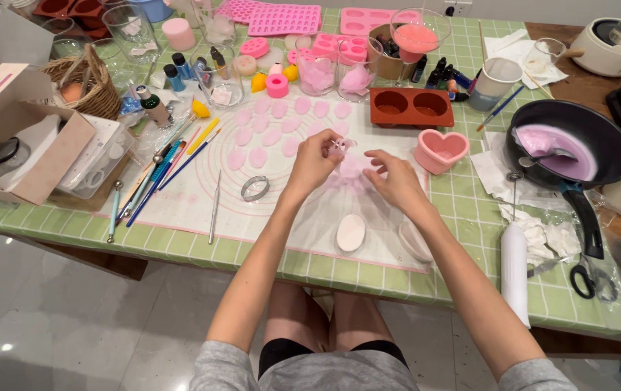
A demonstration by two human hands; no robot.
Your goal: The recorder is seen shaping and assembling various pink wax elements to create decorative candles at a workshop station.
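Pink petal piece (337,148) pinched in left hand (314,161) fingertips, over the white silicone mat (202,195) mid-table. Right hand (395,177) just beside it, fingers curled loose, holding nothing I can make out. More pink petals (267,130) laid out behind; heart mould (440,150) to the right, white oval (351,232) in front

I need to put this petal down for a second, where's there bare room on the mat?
Bare mat lies between the metal ring cutter and the white oval, below the left hand. Another patch sits left of the ring, beside the thin metal tool. The petal rows and jars behind are crowded.
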